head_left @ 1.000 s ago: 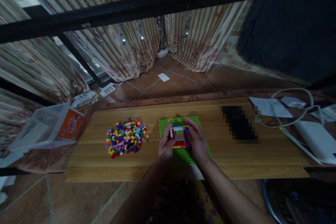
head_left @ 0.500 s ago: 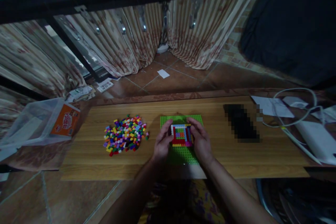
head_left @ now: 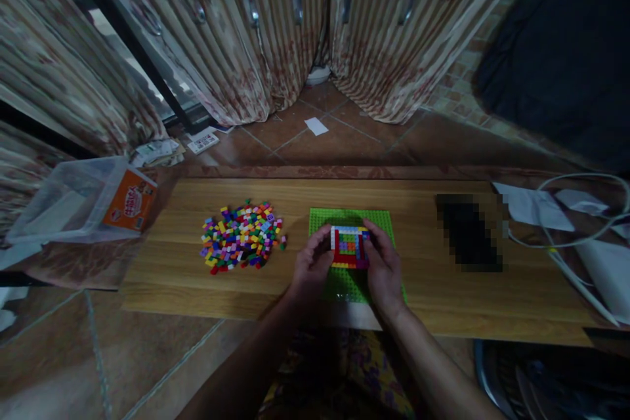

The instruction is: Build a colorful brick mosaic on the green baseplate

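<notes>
Two hands working a brick build on a green baseplate

Head view: the left hand and right hand are gripping the multicoloured brick build from both sides on the green baseplate, near the wooden board's front edge; loose bricks are lying left.

One head-worn camera looks forward and steeply down from above the table, fairly near, facing the curtains and tiled floor beyond its far edge.

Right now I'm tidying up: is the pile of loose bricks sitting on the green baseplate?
No, the pile of loose bricks lies on the bare wooden board, left of the green baseplate and apart from it.
</notes>
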A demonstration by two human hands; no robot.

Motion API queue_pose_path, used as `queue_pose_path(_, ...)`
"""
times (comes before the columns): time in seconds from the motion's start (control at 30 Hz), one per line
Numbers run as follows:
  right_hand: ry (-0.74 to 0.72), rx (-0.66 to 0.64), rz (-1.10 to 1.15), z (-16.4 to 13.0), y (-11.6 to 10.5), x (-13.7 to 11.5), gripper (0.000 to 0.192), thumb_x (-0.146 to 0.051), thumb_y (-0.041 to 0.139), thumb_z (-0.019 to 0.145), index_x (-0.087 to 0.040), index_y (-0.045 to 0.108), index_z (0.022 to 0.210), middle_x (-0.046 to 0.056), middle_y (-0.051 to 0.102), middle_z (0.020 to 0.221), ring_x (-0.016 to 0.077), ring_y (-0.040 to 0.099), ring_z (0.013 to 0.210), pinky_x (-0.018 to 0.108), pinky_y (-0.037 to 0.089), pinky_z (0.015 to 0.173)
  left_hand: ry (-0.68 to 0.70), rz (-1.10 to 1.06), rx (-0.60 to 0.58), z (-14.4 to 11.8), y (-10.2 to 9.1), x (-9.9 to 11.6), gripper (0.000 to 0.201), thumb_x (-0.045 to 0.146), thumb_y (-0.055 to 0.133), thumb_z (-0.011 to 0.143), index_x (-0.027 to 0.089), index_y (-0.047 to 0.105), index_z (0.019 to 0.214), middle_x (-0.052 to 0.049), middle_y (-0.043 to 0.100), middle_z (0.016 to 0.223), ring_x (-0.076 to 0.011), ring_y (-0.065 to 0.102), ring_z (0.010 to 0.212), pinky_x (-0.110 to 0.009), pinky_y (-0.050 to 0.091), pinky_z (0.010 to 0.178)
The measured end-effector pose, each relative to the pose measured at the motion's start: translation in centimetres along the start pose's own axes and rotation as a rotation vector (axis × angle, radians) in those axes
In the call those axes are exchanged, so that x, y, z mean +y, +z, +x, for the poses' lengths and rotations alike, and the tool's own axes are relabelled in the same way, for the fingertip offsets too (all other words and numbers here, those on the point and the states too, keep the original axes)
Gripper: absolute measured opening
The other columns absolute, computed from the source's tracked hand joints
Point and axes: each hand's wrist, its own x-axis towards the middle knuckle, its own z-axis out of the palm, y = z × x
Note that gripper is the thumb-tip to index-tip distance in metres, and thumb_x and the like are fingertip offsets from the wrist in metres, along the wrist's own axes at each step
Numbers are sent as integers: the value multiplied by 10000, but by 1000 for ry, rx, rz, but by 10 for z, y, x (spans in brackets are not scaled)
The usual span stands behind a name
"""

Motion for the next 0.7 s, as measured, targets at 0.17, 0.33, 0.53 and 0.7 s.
queue_pose_path(0.17,-29,31,-83,-3,4,-1,367,-360,482,898,-244,609,1223,65,592,1303,234,521,1204,455,358,1059,52,22,29,0,2,-6,442,249,606,805,202,565,1242,-82,633,1265,-242,576,1190,-417,417,1074)
queue_pose_path(0.33,7,-5,-94,-1,-4,0,392,-405,502,895,-257,604,1244,63,587,1325,253,534,1202,475,380,1041,44,34,49,4,3,-13,429,271,580,818,181,552,1237,-95,638,1242,-250,590,1161,-432,444,1042)
queue_pose_path(0.53,17,-180,-16,27,-9,-4,529,-554,376,943,-273,483,1379,52,491,1443,238,414,1349,477,254,1140,182,474,21,27,8,2,516,365,497,893,216,439,1383,-70,419,1492,-229,352,1394,-428,251,1184)
queue_pose_path(0.7,-97,-302,-64,37,3,0,566,-584,296,958,-262,470,1390,60,449,1476,249,374,1377,496,228,1151,299,616,-114,40,11,2,578,411,463,911,178,368,1431,-120,357,1524,-237,304,1422,-443,238,1188)
